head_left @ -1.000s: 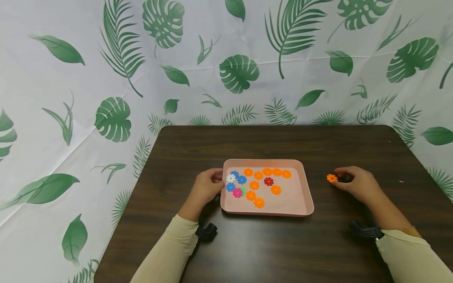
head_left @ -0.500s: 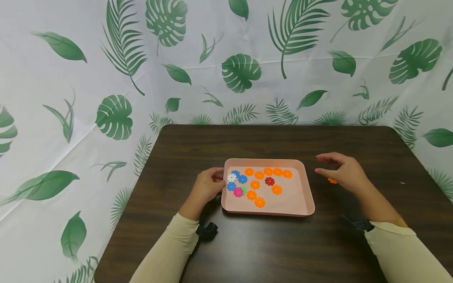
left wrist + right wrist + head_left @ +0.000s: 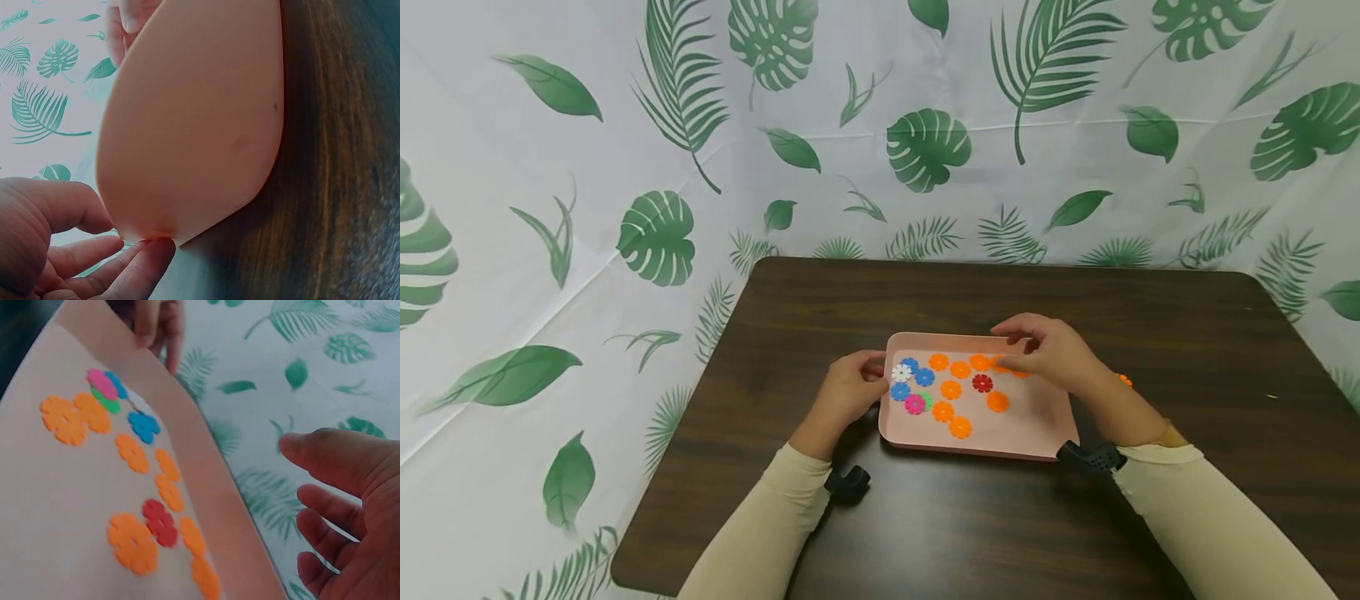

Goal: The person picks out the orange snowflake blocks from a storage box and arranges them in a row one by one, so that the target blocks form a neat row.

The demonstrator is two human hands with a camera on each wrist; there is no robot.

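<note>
A shallow pink tray (image 3: 1030, 425) holds several flat, notched plastic discs: orange (image 3: 960, 427), blue (image 3: 900, 392), white (image 3: 901, 372), pink (image 3: 914, 404), green and a red disc (image 3: 982, 383). At the tray's left end my left hand (image 3: 848, 390) pinches the rim; the left wrist view shows its thumb and fingertips (image 3: 159, 250) against the wall. Over the back right of the tray hovers my right hand (image 3: 1052, 354), hiding part of the orange discs there. Nothing is between its spread fingers in the right wrist view.
Another orange disc (image 3: 1123, 379) lies on the dark wooden table (image 3: 970, 525) to the right of the tray, partly hidden by the right forearm. A white leaf-print cloth (image 3: 850, 125) hangs behind the table. Both wrists wear black straps.
My right hand has let go of an orange disc, leaving it on the table at right, and moved left over the tray. My left hand has stayed at the tray's rim.
</note>
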